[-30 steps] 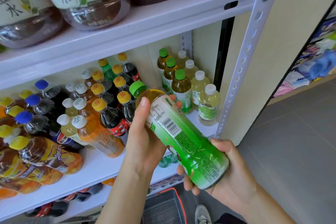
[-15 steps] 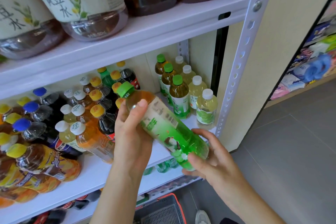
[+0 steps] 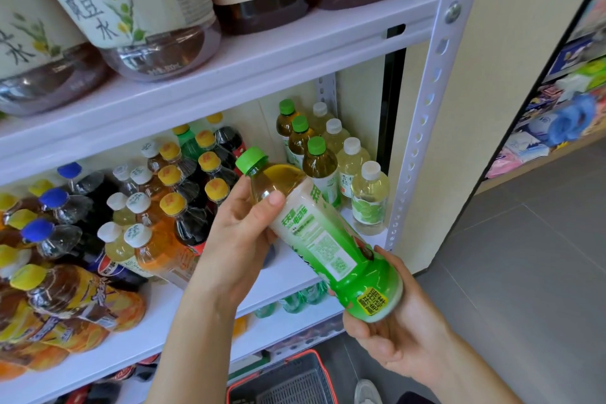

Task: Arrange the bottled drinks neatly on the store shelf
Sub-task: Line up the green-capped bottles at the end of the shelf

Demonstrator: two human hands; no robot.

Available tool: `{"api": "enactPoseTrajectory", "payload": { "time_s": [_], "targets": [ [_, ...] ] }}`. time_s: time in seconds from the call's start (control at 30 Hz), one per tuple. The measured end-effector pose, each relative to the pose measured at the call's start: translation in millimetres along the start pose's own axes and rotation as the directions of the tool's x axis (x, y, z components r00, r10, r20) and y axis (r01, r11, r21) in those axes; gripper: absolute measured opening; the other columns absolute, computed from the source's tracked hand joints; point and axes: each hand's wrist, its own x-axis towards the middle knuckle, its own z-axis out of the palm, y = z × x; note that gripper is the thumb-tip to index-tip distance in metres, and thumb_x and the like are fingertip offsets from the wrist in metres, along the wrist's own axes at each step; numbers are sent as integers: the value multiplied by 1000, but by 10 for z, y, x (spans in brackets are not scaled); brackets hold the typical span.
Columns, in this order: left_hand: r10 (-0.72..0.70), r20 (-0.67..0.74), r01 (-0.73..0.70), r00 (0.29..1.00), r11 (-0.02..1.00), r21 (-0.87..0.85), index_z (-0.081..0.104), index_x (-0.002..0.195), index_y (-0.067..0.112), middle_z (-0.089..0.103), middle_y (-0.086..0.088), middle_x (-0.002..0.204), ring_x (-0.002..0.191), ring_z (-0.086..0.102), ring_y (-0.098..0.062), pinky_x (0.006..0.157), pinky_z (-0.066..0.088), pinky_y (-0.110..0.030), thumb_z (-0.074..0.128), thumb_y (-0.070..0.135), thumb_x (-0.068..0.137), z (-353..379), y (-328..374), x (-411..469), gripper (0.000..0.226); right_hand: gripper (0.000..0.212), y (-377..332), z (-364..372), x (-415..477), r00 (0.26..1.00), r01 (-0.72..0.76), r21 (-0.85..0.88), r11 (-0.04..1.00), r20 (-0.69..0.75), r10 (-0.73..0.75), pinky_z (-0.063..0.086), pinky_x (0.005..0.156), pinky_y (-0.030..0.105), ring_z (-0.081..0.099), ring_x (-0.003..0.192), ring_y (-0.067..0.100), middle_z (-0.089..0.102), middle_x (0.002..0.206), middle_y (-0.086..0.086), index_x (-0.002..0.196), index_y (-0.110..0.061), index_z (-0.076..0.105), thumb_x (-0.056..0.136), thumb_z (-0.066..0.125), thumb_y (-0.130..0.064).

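A green-capped tea bottle (image 3: 314, 233) with a green and white label lies tilted in front of the middle shelf (image 3: 183, 302), cap toward the shelf. My left hand (image 3: 239, 236) grips its shoulder, thumb on top. My right hand (image 3: 390, 321) cups and holds its base. Behind the cap stands a row of matching green-capped bottles (image 3: 316, 161), with white-capped pale bottles (image 3: 369, 200) to their right. Left of them stand yellow-capped dark bottles (image 3: 210, 180), orange drinks (image 3: 164, 239) and blue-capped cola bottles (image 3: 55, 233).
The upper shelf (image 3: 262, 56) carries large jugs (image 3: 137, 10) overhead. A perforated white upright (image 3: 426, 108) bounds the shelf on the right. A red-rimmed basket (image 3: 288, 384) sits on the floor below. Grey floor tiles (image 3: 524, 272) stretch to the right.
The bottle has been turned about its axis, so a different side of the label faces me. My right hand has shifted from its side to under its base.
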Motion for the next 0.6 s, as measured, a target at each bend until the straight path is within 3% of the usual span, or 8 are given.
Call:
{"api": "enactPoseTrajectory", "payload": {
  "time_s": [0.07,0.17,0.23,0.33,0.47,0.6],
  "targets": [
    [8,22,-10,1000,994,107,60,116,21,71,-9,96,81,71,-24,66,58,-35,84,39,67,-53,11,4,57,70,6,-31,14,1000,1,8,1000,15,-1,30,26,15,47,27,22,56,56,22,93,-2,69,75,50,-67],
    [122,18,-121,992,938,325,61,110,20,73,-7,97,85,71,-28,64,57,-35,84,46,62,-96,56,29,59,67,24,-35,66,998,55,-7,998,-6,-55,32,30,17,48,32,20,62,67,23,87,-8,76,81,43,-66],
    [210,-10,-188,978,895,404,60,111,16,75,2,95,89,72,-17,68,56,-24,80,45,64,-80,69,44,58,62,21,-14,117,987,144,-60,988,-67,-148,30,34,18,49,39,20,64,81,22,94,-11,77,79,49,-64],
    [257,-121,-170,959,861,480,58,111,23,75,10,96,88,71,-7,67,54,-17,80,55,60,-38,16,48,64,58,0,-4,159,940,285,-136,949,-155,-304,39,40,22,58,54,24,65,95,20,112,-11,70,72,68,-53],
    [197,-139,-105,970,864,493,55,115,32,72,16,104,97,68,-2,76,53,-23,74,65,64,-83,-32,72,64,60,-6,-39,151,894,383,-230,894,-151,-422,49,46,26,63,60,27,70,94,16,121,-8,59,73,80,-37],
    [40,-7,-37,999,968,249,62,115,34,71,3,113,105,68,-13,76,56,-26,66,59,82,-158,-33,109,41,65,-42,-95,170,879,402,-261,878,-159,-450,48,45,26,57,52,24,67,89,21,123,-9,60,73,70,-50]
  ]
}}
